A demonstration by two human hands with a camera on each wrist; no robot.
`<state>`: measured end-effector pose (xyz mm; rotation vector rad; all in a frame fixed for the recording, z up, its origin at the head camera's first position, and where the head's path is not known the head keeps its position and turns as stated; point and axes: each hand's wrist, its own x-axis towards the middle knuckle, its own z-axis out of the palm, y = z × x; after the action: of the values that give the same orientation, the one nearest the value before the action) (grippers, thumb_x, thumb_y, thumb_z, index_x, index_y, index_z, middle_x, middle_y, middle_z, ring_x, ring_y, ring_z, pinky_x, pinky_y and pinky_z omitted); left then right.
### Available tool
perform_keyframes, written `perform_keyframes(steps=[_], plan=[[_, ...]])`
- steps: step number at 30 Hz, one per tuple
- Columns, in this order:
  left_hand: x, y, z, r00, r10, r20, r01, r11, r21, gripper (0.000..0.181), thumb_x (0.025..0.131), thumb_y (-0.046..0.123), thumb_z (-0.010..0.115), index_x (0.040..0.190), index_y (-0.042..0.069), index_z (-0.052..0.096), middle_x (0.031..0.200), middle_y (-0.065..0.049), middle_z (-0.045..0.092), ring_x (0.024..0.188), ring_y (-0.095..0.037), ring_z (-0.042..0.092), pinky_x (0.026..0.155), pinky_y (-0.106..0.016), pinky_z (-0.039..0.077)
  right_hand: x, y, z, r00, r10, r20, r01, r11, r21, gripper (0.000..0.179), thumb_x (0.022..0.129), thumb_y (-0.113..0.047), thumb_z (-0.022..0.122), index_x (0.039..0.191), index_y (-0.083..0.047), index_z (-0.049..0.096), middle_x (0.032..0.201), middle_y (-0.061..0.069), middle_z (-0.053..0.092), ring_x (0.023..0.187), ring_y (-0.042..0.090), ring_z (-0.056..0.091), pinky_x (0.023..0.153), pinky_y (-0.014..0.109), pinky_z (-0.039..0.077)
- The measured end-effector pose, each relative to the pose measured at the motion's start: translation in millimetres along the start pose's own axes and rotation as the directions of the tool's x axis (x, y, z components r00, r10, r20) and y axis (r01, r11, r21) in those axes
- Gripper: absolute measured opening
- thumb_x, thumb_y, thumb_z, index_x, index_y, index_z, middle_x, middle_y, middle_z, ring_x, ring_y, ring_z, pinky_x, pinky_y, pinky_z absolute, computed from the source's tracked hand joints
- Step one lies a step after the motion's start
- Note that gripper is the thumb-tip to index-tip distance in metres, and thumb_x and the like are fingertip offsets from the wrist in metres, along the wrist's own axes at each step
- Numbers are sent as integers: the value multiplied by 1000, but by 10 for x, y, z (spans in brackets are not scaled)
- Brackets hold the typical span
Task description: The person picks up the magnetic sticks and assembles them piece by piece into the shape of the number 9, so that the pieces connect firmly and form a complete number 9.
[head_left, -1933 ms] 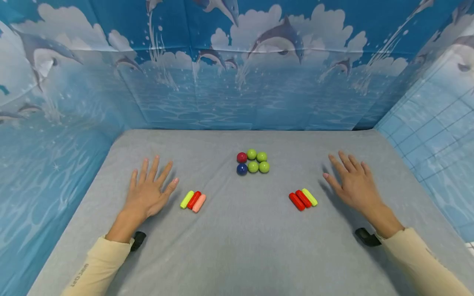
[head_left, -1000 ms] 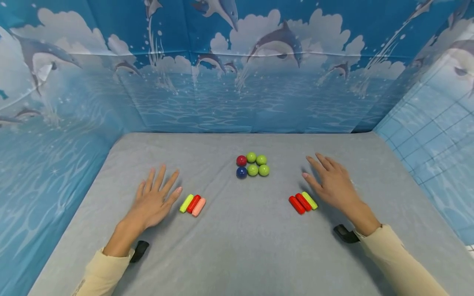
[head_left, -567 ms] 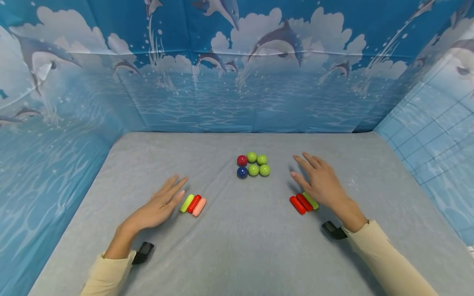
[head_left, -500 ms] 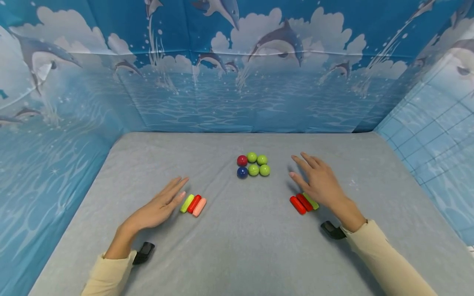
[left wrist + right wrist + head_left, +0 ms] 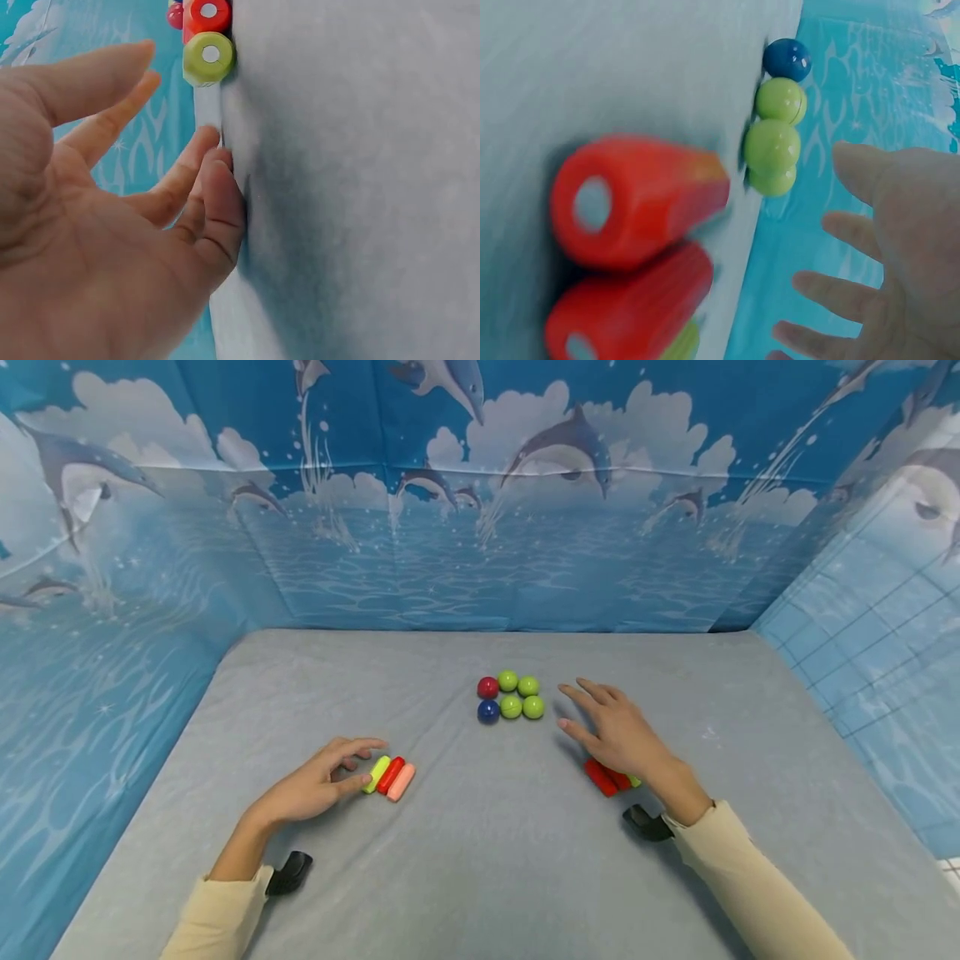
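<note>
My left hand (image 5: 311, 783) hovers low with its thumb and forefinger spread just left of a lime stick (image 5: 377, 773). Against that stick lie a red stick (image 5: 391, 776) and a pink stick (image 5: 402, 783). All are short and thick; the left wrist view shows pale round centres in the ends of the lime and red ones. My right hand (image 5: 621, 732), fingers spread and holding nothing, hangs over the right group. It partly hides two red sticks (image 5: 600, 778) and a lime stick (image 5: 634, 781). Its fingertips point toward several green balls (image 5: 533, 707).
Beside the green balls sit a glossy red ball (image 5: 487, 687) and a dark blue ball (image 5: 488, 712), all bunched near mid-table. Grey cloth (image 5: 480, 860) covers the table. A dolphin-print curtain (image 5: 450, 552) hangs along the back and both sides.
My left hand has moved right to the lime stick, its fingers bending from straight. My right hand has travelled left over the right-hand sticks toward the balls. Sticks and balls have stayed put.
</note>
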<state>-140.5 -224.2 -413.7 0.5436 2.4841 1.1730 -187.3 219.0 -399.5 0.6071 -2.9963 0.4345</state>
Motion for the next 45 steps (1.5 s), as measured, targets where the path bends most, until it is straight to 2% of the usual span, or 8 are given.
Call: perform_keyframes(steps=[7,12,17,24,31,37,41,45], plan=[[20,-7,28,1000,-2,12,1,1000,28,45,99,11,62,141,23,54,130,-13,50,108,-25,49,89,-42,44,102,-110,65,1000,-6,-5,7,991,131,58,101,-37,59,152,-13,43,152,23,43,138,48,40,107,67,36],[37,-12,37,1000,-6,19,6,1000,28,44,98,10,62,140,23,55,128,-13,51,107,-25,49,88,-41,44,162,-151,108,998,-23,-58,35,975,220,52,100,-27,63,147,-8,49,145,19,53,134,41,49,107,60,40],[31,-21,26,1000,7,23,-7,1000,17,42,100,12,61,140,20,54,124,-11,53,104,-24,48,88,-41,43,217,-163,145,998,-55,-35,62,960,272,49,99,-14,63,145,-4,50,144,20,54,127,40,56,103,57,45],[21,-38,25,1000,1,22,-2,1000,17,41,100,12,59,140,19,54,124,-11,53,104,-23,49,88,-41,43,285,-176,205,999,-49,-13,51,959,277,45,99,-12,63,142,-4,53,138,20,58,109,36,64,90,52,52],[61,-45,48,1000,6,20,-7,1000,27,40,100,11,59,139,18,55,122,-10,53,103,-23,48,88,-41,44,296,-172,207,999,-33,-5,33,957,290,38,97,-11,66,132,-1,56,132,19,61,114,37,62,96,53,49],[72,-61,61,1000,14,13,-15,999,45,41,99,9,60,138,18,55,120,-9,53,102,-22,50,87,-38,45,292,-198,199,999,-52,10,47,961,274,30,95,-12,69,122,-3,58,121,16,67,107,33,66,91,49,52],[61,-56,58,1000,12,10,-12,999,42,41,98,10,60,138,18,55,120,-9,53,103,-22,50,88,-39,45,269,-215,208,996,-84,-2,82,959,272,35,95,-11,69,127,-2,58,118,16,67,100,30,67,86,46,54],[56,-50,55,1000,13,8,-13,999,44,41,98,13,62,138,17,55,121,-9,54,103,-22,50,88,-38,45,216,-229,213,994,-111,-6,109,963,248,39,97,-12,67,135,-5,60,115,15,65,90,22,60,76,39,50]])
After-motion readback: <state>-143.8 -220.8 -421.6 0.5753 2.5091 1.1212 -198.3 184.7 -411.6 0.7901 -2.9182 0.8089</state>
